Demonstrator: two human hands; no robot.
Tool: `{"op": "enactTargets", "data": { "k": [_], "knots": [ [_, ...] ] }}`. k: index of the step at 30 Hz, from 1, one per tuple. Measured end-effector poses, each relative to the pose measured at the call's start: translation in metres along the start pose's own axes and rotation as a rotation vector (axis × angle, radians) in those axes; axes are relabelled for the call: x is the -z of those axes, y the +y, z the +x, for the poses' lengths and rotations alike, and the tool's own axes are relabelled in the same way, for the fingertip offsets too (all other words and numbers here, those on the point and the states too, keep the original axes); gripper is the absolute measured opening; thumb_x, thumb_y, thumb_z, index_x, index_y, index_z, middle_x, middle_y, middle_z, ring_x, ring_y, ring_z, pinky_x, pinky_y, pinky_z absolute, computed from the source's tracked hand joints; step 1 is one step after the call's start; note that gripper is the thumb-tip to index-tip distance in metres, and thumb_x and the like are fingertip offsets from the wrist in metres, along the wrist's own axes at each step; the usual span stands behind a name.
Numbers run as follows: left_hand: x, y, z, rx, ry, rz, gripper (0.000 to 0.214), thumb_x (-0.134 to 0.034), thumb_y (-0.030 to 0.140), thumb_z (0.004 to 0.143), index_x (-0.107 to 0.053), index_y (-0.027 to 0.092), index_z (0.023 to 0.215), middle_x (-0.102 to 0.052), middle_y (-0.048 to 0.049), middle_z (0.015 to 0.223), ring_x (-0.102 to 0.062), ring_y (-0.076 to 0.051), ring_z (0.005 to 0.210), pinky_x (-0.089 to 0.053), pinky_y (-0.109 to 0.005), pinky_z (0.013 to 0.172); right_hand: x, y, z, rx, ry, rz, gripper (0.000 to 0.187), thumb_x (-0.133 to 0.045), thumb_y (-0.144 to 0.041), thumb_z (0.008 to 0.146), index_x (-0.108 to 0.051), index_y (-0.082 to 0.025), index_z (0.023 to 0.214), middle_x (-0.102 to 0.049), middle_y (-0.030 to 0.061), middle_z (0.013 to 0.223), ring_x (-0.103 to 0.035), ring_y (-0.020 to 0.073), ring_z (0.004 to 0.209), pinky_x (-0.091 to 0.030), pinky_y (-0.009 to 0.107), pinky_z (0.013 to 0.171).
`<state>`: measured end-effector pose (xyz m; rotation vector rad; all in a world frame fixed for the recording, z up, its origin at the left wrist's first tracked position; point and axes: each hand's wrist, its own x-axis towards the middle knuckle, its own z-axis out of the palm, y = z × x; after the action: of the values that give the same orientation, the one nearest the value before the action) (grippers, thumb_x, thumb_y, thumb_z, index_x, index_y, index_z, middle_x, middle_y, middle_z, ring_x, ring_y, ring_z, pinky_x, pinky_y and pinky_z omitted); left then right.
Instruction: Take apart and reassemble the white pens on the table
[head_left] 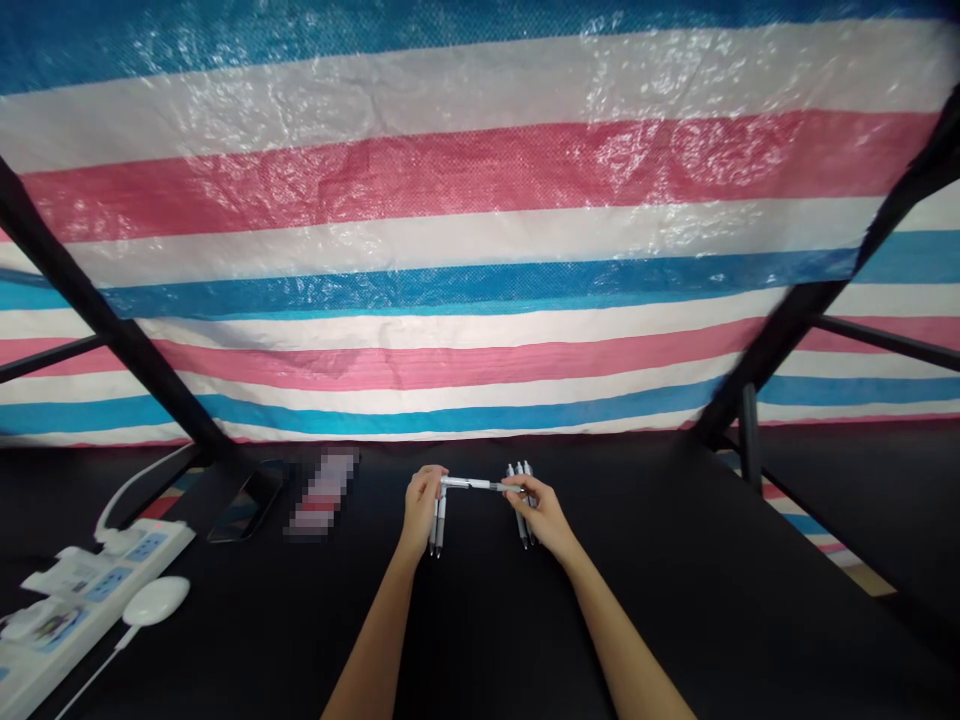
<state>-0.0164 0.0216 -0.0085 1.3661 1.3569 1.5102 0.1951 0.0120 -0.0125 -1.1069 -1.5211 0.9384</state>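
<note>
A white pen with a grey grip (472,484) is held level between my two hands, above the black table. My left hand (422,505) pinches its left end, and the fingers of my right hand (541,512) are closed on its grey right end. Below my left hand lie a couple of similar pens (439,530), side by side and partly covered by the hand. A row of several pens (520,520) lies beneath my right hand, with their white tops pointing away from me and the hand hiding part of them.
At the left stand a white power strip (97,600) with plugs and a round white charger (157,601) on a cable. Further back lie a dark phone (249,502) and a blurred-out pink item (322,495). Black frame bars (161,385) and a striped sheet (465,365) bound the black table (480,640).
</note>
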Motion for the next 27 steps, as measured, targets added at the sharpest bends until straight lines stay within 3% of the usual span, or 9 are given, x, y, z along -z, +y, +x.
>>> {"op": "enactTargets", "data": {
  "k": [8,13,19,27],
  "knots": [
    [0.000,0.002,0.000,-0.037,-0.041,0.017,0.042,-0.045,0.038,0.080,-0.040,0.020,0.042,-0.064,-0.0059,0.085,-0.056,-0.021,0.089,-0.040,-0.030,0.078,0.001,0.005,0.001,-0.048,0.006,0.055,0.035,-0.062,-0.047,0.073,-0.069,-0.018,0.090,-0.067,0.0056,0.077,-0.059,0.0186,0.068,-0.047,0.030,0.063],
    [0.000,0.006,-0.001,-0.017,-0.084,0.040,0.036,-0.044,0.040,0.081,-0.058,0.019,0.056,-0.063,-0.0048,0.082,-0.056,-0.019,0.081,-0.040,-0.029,0.072,0.002,0.001,0.001,-0.061,-0.023,0.076,0.035,-0.063,-0.048,0.072,-0.069,-0.018,0.089,-0.068,0.0065,0.077,-0.060,0.0200,0.071,-0.047,0.030,0.063],
    [0.000,0.003,0.000,-0.060,-0.111,0.028,0.045,-0.044,0.041,0.082,-0.041,0.020,0.042,-0.063,-0.0056,0.085,-0.054,-0.020,0.089,-0.038,-0.029,0.079,0.002,-0.001,0.001,-0.086,-0.030,0.120,0.038,-0.063,-0.049,0.072,-0.068,-0.016,0.089,-0.066,0.0047,0.069,-0.058,0.0161,0.062,-0.044,0.026,0.056],
    [0.000,0.000,0.000,-0.091,-0.146,0.024,0.045,-0.046,0.040,0.083,-0.043,0.019,0.044,-0.060,-0.0069,0.090,-0.054,-0.021,0.096,-0.037,-0.029,0.083,0.005,-0.009,-0.001,-0.165,-0.102,0.142,0.045,-0.053,-0.058,0.077,-0.064,-0.014,0.082,-0.051,-0.0037,0.039,-0.042,0.0094,0.034,-0.033,0.021,0.040]
  ]
}}
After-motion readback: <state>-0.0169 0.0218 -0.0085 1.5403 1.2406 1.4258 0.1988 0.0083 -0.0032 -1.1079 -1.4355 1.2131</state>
